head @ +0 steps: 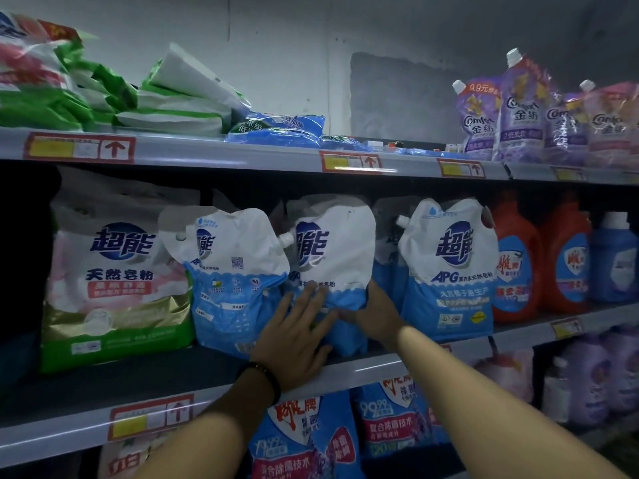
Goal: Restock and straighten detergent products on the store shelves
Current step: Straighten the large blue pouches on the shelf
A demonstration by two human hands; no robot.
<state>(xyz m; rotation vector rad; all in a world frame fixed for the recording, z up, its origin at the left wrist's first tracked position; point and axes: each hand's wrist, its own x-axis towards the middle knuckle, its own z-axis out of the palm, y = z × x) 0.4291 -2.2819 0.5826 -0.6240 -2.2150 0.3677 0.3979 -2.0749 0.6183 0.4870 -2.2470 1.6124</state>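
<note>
On the middle shelf (193, 382) stands a row of white-and-blue spouted detergent pouches. My left hand (295, 337) lies flat with straight fingers against the lower front of the middle pouch (333, 250). My right hand (375, 314) grips that same pouch at its lower right edge, fingers curled round the side. Another pouch (231, 278) leans to its left, and a third (449, 267) stands upright on its right. A black band sits on my left wrist.
A large pink-and-green powder bag (117, 271) stands at the left of the shelf. Orange and blue bottles (539, 257) fill the right. Flat bags and purple softener pouches (518, 115) lie on the top shelf. More blue pouches (311, 440) sit below.
</note>
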